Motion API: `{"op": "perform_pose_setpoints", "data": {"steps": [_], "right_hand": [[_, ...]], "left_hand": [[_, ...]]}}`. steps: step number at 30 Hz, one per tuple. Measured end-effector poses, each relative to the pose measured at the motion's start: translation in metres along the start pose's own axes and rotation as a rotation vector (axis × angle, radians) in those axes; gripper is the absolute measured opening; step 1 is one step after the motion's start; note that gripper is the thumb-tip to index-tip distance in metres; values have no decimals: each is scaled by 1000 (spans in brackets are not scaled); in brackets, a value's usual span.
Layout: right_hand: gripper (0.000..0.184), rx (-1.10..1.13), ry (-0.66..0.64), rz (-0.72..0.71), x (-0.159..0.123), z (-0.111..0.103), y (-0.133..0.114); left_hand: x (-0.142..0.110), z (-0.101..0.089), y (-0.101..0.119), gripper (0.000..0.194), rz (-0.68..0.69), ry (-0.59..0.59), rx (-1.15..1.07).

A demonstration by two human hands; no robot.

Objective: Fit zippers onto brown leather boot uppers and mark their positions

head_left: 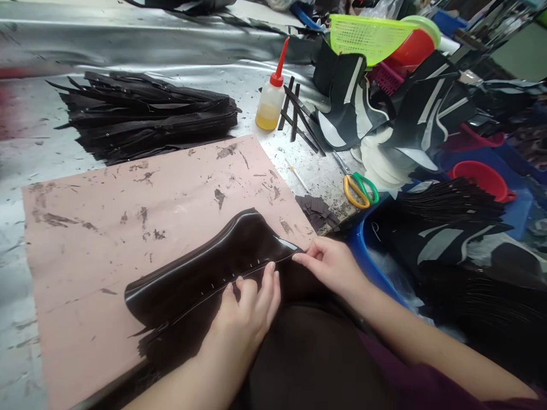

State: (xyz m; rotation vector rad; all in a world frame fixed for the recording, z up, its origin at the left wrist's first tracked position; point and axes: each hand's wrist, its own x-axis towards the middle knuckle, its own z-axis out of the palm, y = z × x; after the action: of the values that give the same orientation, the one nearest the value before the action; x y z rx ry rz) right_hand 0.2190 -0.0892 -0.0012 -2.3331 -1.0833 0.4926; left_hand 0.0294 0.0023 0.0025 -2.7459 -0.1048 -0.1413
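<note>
A glossy dark brown leather boot upper (200, 256) lies at the front of the pink mat, with small white marks along its near edge and a white patch near its right end. My left hand (250, 304) presses bent fingertips along that edge, thumb close to the fingers, gripping it. Thumb and forefinger of my right hand (331, 262) pinch the right end of the same edge. What lies under the fingertips is partly hidden.
The pink mat (85, 239) is stained. Beyond it are a stack of dark leather pieces (158, 114), a glue bottle (270, 102), dark strips (294, 114) and scissors (356, 185). At the right, a blue bin (363, 245) stands near more boot pieces (348, 108).
</note>
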Motion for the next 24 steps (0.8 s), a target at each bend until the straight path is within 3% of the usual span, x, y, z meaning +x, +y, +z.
{"op": "perform_pose_setpoints", "data": {"steps": [3, 6, 10, 13, 16, 19, 22, 24], "right_hand": [[48, -130, -47, 45, 8, -7, -5], [47, -201, -63, -39, 14, -7, -14], [49, -294, -72, -121, 19, -5, -16], [48, -379, -62, -186, 20, -9, -14], [31, -432, -48, -372, 16, -11, -21], [6, -439, -112, -686, 9, -7, -40], [15, -410, -223, -923, 1, 2, -58], [16, -375, -221, -947, -2, 7, -66]], "left_hand": [[1, -1, 3, 47, -17, -32, -23], [1, 2, 5, 47, -26, -22, -36], [-10, 7, -3, 42, -9, 85, -101], [-33, 8, -13, 36, -19, 212, -195], [-58, 3, -15, 28, -99, 286, -213], [-71, -1, -8, 28, -174, 278, -215], [-74, -2, 2, 30, -250, 256, -201], [-74, -1, 6, 31, -296, 250, -201]]}}
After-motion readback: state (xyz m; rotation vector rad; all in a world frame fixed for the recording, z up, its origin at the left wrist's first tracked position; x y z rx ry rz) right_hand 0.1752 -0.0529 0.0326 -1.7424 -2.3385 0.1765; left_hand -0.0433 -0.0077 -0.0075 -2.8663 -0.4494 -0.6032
